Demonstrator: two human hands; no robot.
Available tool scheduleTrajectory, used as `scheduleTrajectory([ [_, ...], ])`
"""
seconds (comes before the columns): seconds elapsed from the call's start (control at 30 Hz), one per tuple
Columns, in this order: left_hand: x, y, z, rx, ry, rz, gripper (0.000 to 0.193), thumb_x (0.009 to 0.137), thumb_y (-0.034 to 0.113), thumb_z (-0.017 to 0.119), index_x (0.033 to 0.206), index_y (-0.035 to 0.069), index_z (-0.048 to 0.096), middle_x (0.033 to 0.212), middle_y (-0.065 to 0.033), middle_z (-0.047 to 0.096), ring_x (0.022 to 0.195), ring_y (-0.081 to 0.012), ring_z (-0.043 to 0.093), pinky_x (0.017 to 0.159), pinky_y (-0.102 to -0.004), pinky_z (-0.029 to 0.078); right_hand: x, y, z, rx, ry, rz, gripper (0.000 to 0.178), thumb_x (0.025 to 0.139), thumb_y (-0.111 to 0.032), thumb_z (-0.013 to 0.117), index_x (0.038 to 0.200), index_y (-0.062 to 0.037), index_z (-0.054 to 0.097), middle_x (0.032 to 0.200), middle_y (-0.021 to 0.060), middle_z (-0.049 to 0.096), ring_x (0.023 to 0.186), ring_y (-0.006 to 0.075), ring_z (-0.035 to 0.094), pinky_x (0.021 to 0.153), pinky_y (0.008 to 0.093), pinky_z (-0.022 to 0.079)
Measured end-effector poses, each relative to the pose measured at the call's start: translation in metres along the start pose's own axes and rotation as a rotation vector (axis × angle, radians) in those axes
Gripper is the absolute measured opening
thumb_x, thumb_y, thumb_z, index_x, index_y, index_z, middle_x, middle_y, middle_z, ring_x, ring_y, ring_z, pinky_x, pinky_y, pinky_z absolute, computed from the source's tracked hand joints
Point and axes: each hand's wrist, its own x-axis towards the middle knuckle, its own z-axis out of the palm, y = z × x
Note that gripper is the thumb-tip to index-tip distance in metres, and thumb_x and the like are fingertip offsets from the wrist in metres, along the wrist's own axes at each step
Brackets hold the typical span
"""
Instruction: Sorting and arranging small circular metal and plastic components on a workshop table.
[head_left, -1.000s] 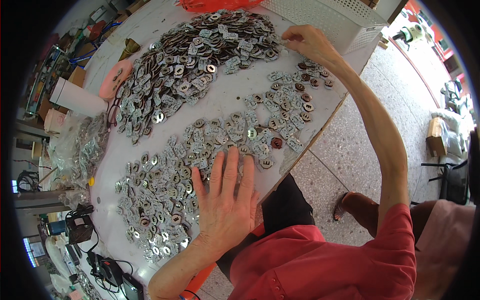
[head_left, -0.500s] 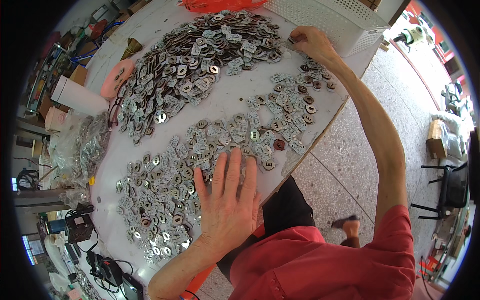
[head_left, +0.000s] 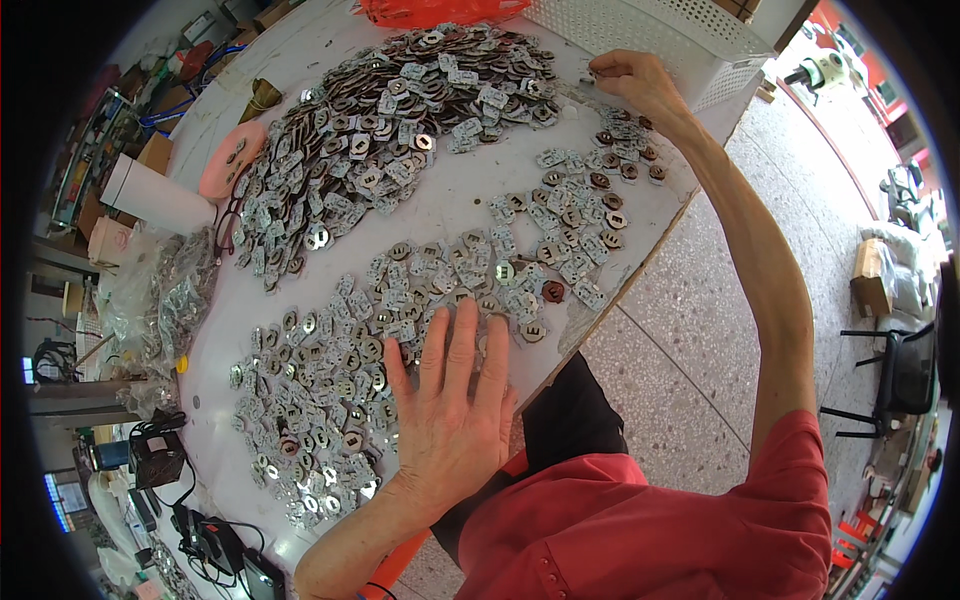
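- Head view: your left hand (head_left: 450, 420) lies flat with its fingers spread, palm down over the loose band of small metal pieces (head_left: 345, 360), close to the desk's near edge, beside your body.
- Your right hand (head_left: 645, 90) reaches along that same edge toward the perforated white basket (head_left: 620, 30), thumb and fingers drawn in to a narrow pinch; something small shows at the tips, but you cannot tell whether it is gripped.
- The band of pieces runs across the desk (head_left: 450, 190) from beyond your left wrist to just below your right hand, nearing the near edge on the right; most are grey with slotted centres.
- One reddish-brown disc (head_left: 553, 291) sits in the band near that edge, ahead of your left fingertips.
- A thick heap of similar pieces (head_left: 400, 110) lies farther from the near edge, a bare strip of desk between it and most of the band.
- Past the heap, toward the opposite edge, sit a pink dish (head_left: 225, 165) and a white cylinder (head_left: 155, 195).
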Motion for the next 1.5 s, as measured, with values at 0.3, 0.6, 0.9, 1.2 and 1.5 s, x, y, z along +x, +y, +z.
scheduleTrajectory([
  [0.3,0.001,0.002,0.001,0.004,0.008,0.005,0.063,0.087,0.022,0.059,0.145,0.005,0.039,0.152,-0.0173,0.031,0.139,-0.0357,0.031,0.111,-0.0635,0.014,0.004,0.012,0.001,-0.102,0.003,0.018,0.035,0.085,-0.011,0.064,0.120,-0.0087,0.066,0.107,0.0133,0.068,0.101,0.0222,0.064,0.091,0.0344,0.049],
  [0.6,0.001,0.001,0.000,-0.001,0.009,0.001,0.064,0.086,0.023,0.060,0.145,0.005,0.039,0.152,-0.0173,0.031,0.139,-0.0356,0.031,0.111,-0.0634,0.016,-0.008,0.004,0.002,-0.228,-0.050,-0.181,0.024,0.083,-0.015,0.062,0.104,-0.0086,0.072,0.098,0.0131,0.071,0.093,0.0291,0.067,0.086,0.0391,0.052],
  [0.9,0.001,-0.001,0.004,-0.005,0.048,0.016,0.061,0.083,0.025,0.063,0.138,0.004,0.046,0.148,-0.0191,0.036,0.136,-0.0357,0.034,0.110,-0.0652,0.012,-0.033,-0.032,0.006,-0.213,0.044,-0.289,0.024,0.083,-0.011,0.065,0.105,-0.0031,0.069,0.106,0.0121,0.068,0.098,0.0260,0.066,0.086,0.0377,0.051],
  [1.2,0.001,0.002,0.000,-0.004,0.010,-0.003,0.064,0.086,0.023,0.060,0.144,0.005,0.040,0.152,-0.0171,0.031,0.138,-0.0360,0.032,0.110,-0.0638,0.016,-0.027,-0.041,0.019,-0.189,-0.155,-0.122,0.025,0.079,-0.012,0.069,0.101,-0.0004,0.067,0.103,0.0126,0.068,0.095,0.0241,0.065,0.085,0.0363,0.051],
  [1.5,0.000,0.000,0.001,0.004,0.017,0.003,0.063,0.087,0.022,0.059,0.143,0.004,0.041,0.152,-0.0178,0.032,0.138,-0.0364,0.032,0.110,-0.0640,0.017,-0.027,-0.037,0.038,-0.078,0.004,-0.445,0.020,0.081,-0.014,0.065,0.098,-0.0034,0.069,0.082,0.0127,0.070,0.081,0.0300,0.067,0.079,0.0400,0.051],
])
